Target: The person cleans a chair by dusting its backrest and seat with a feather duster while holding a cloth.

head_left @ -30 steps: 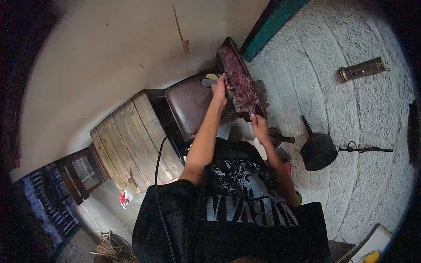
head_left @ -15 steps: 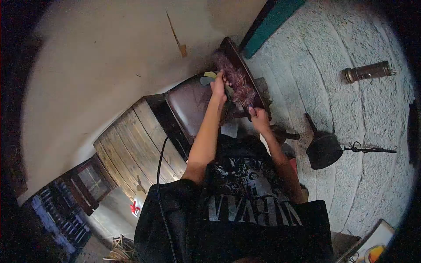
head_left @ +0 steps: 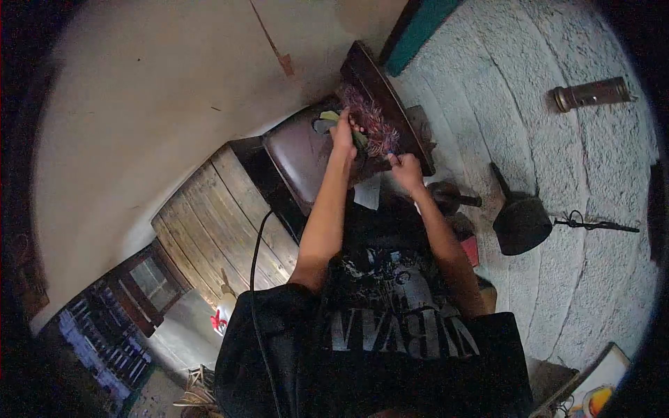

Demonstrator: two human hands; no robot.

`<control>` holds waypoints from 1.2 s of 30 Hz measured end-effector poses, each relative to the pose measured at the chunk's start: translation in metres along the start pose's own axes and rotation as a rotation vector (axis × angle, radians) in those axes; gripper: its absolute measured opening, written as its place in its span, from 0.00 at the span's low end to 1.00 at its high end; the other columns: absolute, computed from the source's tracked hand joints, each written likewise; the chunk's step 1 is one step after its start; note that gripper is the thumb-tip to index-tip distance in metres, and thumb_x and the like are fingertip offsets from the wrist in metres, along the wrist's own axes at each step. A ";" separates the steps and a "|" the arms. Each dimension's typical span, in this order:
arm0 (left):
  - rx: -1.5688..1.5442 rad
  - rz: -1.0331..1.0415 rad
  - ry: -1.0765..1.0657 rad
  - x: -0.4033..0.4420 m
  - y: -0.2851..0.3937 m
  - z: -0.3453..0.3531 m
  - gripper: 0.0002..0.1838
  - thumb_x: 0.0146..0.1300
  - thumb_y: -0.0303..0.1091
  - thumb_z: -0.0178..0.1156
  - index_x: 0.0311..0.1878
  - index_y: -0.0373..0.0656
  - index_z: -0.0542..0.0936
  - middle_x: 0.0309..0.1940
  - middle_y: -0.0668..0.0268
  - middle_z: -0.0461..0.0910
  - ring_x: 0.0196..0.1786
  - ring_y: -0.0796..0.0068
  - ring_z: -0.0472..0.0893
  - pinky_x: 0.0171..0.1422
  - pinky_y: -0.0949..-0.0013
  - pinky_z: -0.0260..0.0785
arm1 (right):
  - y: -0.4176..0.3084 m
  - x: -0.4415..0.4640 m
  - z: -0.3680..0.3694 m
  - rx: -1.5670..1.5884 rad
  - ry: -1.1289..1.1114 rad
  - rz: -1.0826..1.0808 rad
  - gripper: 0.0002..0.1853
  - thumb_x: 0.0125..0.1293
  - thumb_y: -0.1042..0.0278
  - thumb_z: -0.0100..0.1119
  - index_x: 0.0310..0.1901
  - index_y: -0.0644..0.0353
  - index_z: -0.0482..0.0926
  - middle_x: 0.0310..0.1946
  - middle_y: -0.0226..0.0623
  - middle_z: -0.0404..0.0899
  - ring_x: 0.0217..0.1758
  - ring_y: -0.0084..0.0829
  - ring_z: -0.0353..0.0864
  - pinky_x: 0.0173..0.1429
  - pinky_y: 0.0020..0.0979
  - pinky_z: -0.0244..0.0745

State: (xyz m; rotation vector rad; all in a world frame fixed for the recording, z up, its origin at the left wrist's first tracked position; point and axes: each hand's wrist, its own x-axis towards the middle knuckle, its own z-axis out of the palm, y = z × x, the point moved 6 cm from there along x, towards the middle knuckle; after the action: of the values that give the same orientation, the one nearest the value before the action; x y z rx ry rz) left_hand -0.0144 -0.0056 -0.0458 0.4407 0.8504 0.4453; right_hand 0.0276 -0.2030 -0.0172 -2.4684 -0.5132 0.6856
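With your right hand's (head_left: 406,171) fingers clenched on the feather duster (head_left: 374,124) at upper centre, left hand (head_left: 343,136) curled around a yellow-and-grey cloth-like piece (head_left: 325,126), you appear to be dusting; the next move likely calls for stroking the dark panel (head_left: 398,111).

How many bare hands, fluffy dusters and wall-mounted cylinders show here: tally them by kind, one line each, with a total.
Bare hands: 2 (left hand, right hand)
Fluffy duster: 1
Wall-mounted cylinder: 1
Total: 4
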 end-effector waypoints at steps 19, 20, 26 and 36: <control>0.121 0.036 -0.051 -0.118 -0.090 -0.005 0.16 0.65 0.43 0.57 0.25 0.47 0.68 0.18 0.70 0.65 0.23 0.76 0.69 0.33 0.68 0.68 | 0.125 -0.140 -0.043 -0.018 -0.039 -0.003 0.22 0.66 0.55 0.58 0.28 0.71 0.75 0.21 0.58 0.70 0.21 0.45 0.69 0.31 0.43 0.66; 0.153 0.013 -0.037 -0.130 -0.097 -0.003 0.17 0.66 0.44 0.56 0.23 0.48 0.67 0.17 0.70 0.64 0.23 0.76 0.68 0.36 0.68 0.69 | 0.134 -0.146 -0.041 -0.013 -0.042 -0.002 0.22 0.66 0.55 0.58 0.28 0.71 0.75 0.21 0.58 0.70 0.21 0.45 0.69 0.31 0.43 0.66; -0.012 0.025 -0.064 -0.174 -0.132 -0.007 0.13 0.65 0.39 0.58 0.27 0.47 0.70 0.20 0.72 0.67 0.23 0.78 0.69 0.30 0.68 0.67 | 0.173 -0.190 -0.044 0.097 0.010 -0.047 0.20 0.66 0.57 0.58 0.30 0.71 0.75 0.23 0.59 0.71 0.21 0.44 0.69 0.32 0.42 0.66; -0.005 0.001 -0.016 -0.204 -0.163 -0.016 0.13 0.64 0.40 0.60 0.29 0.45 0.70 0.20 0.71 0.67 0.22 0.77 0.69 0.31 0.68 0.69 | 0.217 -0.223 -0.059 0.067 0.001 -0.113 0.20 0.65 0.58 0.59 0.28 0.71 0.74 0.22 0.56 0.72 0.21 0.38 0.68 0.32 0.41 0.65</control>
State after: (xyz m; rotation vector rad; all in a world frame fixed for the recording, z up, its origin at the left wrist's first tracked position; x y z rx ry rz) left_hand -0.1138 -0.2466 -0.0177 0.4394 0.8338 0.4440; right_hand -0.0708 -0.5040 -0.0174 -2.3570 -0.6144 0.6456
